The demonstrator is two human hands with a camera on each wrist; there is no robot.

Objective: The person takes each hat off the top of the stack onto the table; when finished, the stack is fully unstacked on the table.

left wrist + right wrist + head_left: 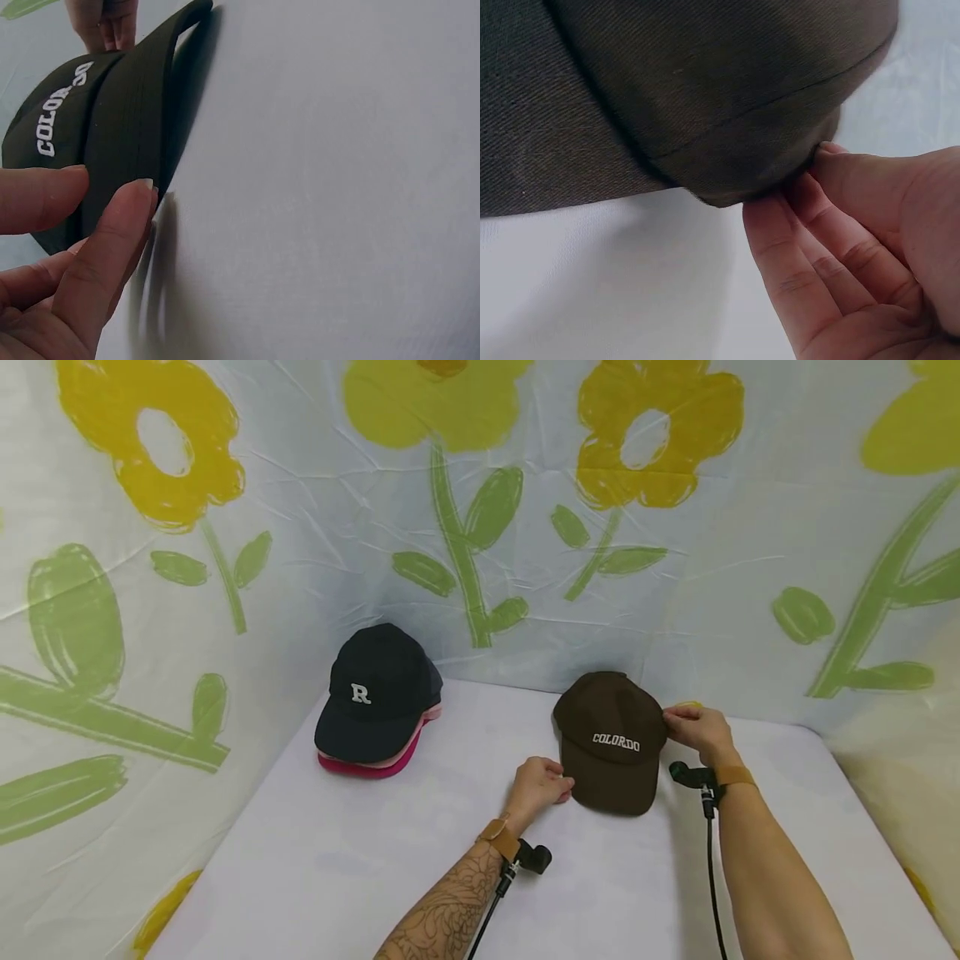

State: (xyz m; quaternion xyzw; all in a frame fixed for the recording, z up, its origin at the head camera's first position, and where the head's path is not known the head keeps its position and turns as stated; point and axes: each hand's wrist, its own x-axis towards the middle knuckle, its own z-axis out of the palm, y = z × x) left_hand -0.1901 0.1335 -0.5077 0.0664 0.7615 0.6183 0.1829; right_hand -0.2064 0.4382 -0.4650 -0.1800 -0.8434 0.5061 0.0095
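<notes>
A brown baseball cap [613, 714] with white "COLORDO" lettering lies on the white table, its brim toward me. At the cap's right side, my right hand [701, 731] pinches the lower edge of the crown between thumb and fingers [784, 262]. My left hand [536, 789] is at the left edge of the brim [127, 142], fingertips against or just beside it. Its thumb [45, 199] stands apart from the index finger, and the left wrist view does not settle whether it touches the cap.
To the left sits a stack of caps: a navy cap [378, 693] with a white "R" on top, pink and red brims [375, 772] beneath. A flower-printed cloth [315, 552] hangs behind and at the sides. Wrist cameras with cables [712, 868] trail along both forearms.
</notes>
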